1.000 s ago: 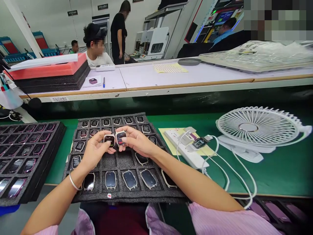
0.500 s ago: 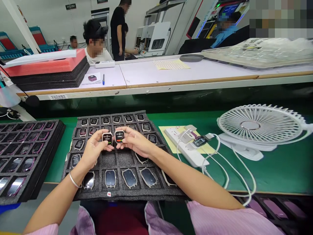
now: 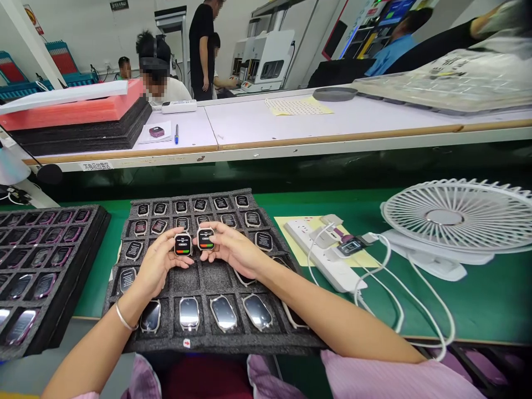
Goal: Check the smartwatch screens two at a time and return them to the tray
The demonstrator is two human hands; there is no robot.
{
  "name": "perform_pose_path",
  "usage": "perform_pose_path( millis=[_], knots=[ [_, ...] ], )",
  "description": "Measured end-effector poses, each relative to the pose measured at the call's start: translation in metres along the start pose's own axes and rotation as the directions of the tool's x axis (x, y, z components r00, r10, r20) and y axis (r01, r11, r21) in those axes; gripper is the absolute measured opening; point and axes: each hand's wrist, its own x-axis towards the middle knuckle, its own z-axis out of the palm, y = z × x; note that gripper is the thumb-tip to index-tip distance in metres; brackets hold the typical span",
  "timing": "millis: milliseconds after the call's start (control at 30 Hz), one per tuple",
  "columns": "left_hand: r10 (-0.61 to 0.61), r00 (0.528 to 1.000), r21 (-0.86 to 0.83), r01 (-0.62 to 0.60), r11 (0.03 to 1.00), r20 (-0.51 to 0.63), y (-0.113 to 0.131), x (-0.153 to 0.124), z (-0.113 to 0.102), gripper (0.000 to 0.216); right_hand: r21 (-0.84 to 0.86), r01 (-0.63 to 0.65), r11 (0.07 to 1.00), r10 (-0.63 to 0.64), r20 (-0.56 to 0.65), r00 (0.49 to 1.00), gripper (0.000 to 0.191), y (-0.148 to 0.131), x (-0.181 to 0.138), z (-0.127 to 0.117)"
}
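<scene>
My left hand [image 3: 157, 265] is closed on a square smartwatch body [image 3: 183, 244] by its edges; the lit screen shows text with a red and green bar. In my right hand [image 3: 238, 250] is a second smartwatch body [image 3: 204, 238], gripped at its side, with the thumb over part of a similar lit screen. Both are held upright side by side, slightly apart, above a black foam tray [image 3: 199, 344]. Watch bodies fill many of the tray's pockets, some with text on their screens, and the front-row watches [image 3: 189, 313] look dark and glossy. My forearms hide several pockets.
Left of the tray stands another foam tray [image 3: 89, 238] of purple-rimmed watches. A white power strip [image 3: 328, 266] with cables and a plugged-in watch [image 3: 349, 246] lies to the right, beside a white fan [image 3: 446, 216]. A raised shelf [image 3: 249, 130] runs across behind; people are beyond it.
My left thumb has come off its watch's screen, so the whole coloured bar shows. My right thumb still covers part of the other screen. The person opposite has lowered their head.
</scene>
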Motion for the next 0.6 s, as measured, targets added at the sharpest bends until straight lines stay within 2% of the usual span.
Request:
perform_pose_path(
  millis=[300,600],
  knots=[
    [0.016,0.999,0.023,-0.017,1.000,0.033,0.0003,-0.0052,-0.0006,0.044,-0.129,0.128,0.983,-0.116,0.096,0.989,0.036,0.0036,-0.0047,-0.0009],
    [0.028,1.000,0.059,-0.028,0.998,0.006,-0.0008,-0.0050,-0.0024,0.043,-0.202,0.130,0.971,-0.116,0.079,0.990,0.034,0.0049,-0.0046,-0.0047]
  ],
)
